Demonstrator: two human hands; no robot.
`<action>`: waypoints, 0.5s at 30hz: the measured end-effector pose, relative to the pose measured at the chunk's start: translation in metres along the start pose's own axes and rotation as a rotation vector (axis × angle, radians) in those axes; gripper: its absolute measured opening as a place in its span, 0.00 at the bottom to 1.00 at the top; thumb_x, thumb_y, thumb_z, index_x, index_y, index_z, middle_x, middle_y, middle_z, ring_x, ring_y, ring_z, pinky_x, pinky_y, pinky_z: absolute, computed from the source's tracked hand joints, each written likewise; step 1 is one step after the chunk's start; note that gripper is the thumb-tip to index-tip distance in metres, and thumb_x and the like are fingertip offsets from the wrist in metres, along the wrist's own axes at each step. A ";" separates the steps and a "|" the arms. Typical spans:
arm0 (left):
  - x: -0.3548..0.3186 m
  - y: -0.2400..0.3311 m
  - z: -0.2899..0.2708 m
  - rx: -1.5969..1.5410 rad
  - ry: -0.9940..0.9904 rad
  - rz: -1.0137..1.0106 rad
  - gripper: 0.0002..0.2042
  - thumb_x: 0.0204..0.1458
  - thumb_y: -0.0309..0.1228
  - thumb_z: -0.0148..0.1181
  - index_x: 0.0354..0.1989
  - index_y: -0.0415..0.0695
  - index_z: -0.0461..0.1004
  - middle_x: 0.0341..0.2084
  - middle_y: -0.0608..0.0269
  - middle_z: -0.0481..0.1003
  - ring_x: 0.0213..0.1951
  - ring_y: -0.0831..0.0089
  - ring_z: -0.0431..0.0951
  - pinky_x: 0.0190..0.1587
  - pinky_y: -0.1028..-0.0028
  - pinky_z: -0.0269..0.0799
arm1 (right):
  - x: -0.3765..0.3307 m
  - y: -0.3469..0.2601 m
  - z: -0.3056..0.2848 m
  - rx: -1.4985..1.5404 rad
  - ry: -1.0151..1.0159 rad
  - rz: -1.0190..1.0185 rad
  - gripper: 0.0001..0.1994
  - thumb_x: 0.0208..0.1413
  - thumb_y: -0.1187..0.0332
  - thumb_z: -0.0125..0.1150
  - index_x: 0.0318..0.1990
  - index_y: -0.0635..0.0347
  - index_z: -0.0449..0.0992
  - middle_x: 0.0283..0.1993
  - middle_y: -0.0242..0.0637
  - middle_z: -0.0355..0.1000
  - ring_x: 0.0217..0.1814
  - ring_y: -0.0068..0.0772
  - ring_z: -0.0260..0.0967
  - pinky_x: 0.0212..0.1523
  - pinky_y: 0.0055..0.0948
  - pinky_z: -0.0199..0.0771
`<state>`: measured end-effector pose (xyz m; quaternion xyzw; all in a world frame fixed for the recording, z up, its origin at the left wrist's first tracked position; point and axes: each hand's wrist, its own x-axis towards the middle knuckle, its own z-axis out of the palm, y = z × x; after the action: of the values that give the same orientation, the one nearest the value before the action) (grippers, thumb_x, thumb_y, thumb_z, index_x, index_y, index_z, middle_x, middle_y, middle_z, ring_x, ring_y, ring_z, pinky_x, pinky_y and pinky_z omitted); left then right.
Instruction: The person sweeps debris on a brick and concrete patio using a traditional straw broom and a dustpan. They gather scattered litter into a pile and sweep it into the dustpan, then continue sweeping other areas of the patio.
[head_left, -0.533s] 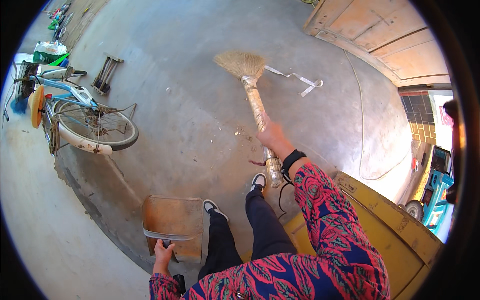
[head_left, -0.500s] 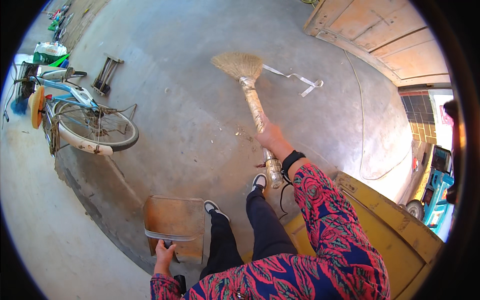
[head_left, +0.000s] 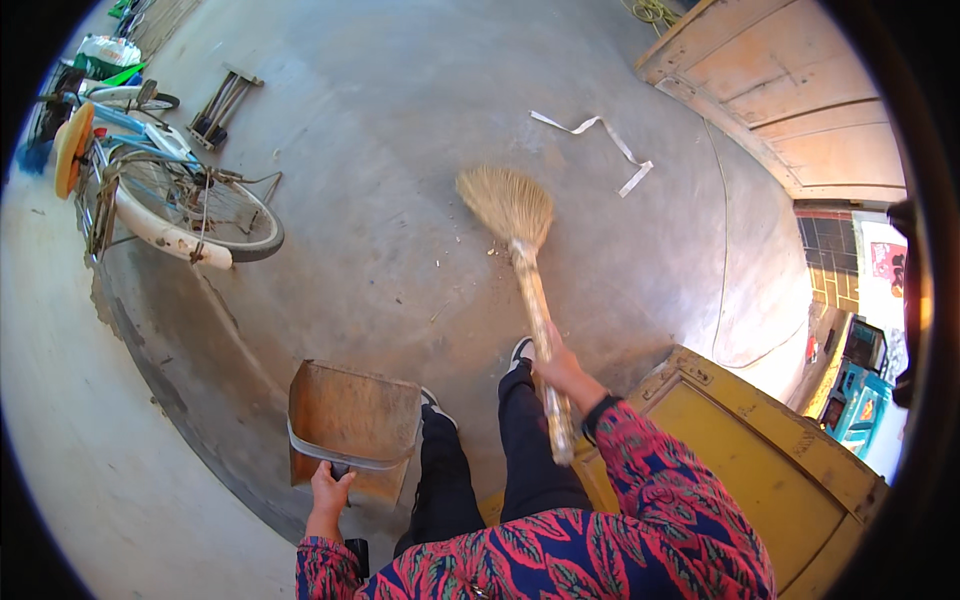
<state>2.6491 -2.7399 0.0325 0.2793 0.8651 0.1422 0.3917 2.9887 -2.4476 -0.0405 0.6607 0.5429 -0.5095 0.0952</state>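
My right hand (head_left: 562, 368) is wrapped round the taped handle of a straw broom (head_left: 508, 205), whose fanned bristles point away from me near the floor. A few pale crumbs of debris (head_left: 494, 250) lie beside the bristles. At lower left, my left hand (head_left: 330, 490) grips the handle of a rusty metal dustpan (head_left: 355, 412), which is close to my left leg. Whether the dustpan rests on the floor I cannot tell. Beyond the broom, a crumpled white strip (head_left: 600, 125) lies on the concrete.
A blue and white bicycle (head_left: 165, 200) stands at the left, with a small folding stool (head_left: 222, 108) near it. Close on my right is a yellow wooden panel (head_left: 745, 440). A wooden door-like panel (head_left: 790, 90) is at the far right, and a thin cord (head_left: 724, 230) runs along the floor.
The broom has come nearer to me, its bristles leaving the white strip and moving to the small debris. The dustpan has shifted slightly and is still in my left hand.
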 end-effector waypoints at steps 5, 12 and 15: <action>0.000 -0.016 -0.005 0.050 -0.009 -0.005 0.15 0.29 0.26 0.62 0.27 0.37 0.65 0.20 0.53 0.69 0.24 0.65 0.69 0.30 0.74 0.64 | -0.083 0.015 -0.017 0.113 -0.025 -0.170 0.38 0.32 0.69 0.56 0.56 0.60 0.46 0.51 0.50 0.57 0.53 0.40 0.57 0.49 0.27 0.57; -0.007 -0.051 -0.011 -0.066 0.003 -0.062 0.14 0.30 0.27 0.62 0.27 0.37 0.65 0.21 0.53 0.69 0.25 0.66 0.69 0.31 0.74 0.65 | -0.009 -0.086 0.005 -0.084 0.110 -0.278 0.37 0.35 0.67 0.53 0.57 0.58 0.45 0.48 0.55 0.59 0.48 0.47 0.60 0.45 0.32 0.61; -0.016 -0.066 -0.012 -0.058 0.027 -0.089 0.14 0.30 0.27 0.62 0.27 0.37 0.66 0.21 0.54 0.69 0.25 0.66 0.69 0.30 0.73 0.65 | 0.061 -0.122 0.027 -0.026 0.097 -0.436 0.37 0.35 0.68 0.51 0.57 0.54 0.43 0.41 0.56 0.64 0.41 0.49 0.64 0.39 0.35 0.65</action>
<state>2.6243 -2.8023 0.0189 0.2270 0.8775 0.1533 0.3936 2.8673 -2.3805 -0.0488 0.5500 0.6834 -0.4787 -0.0351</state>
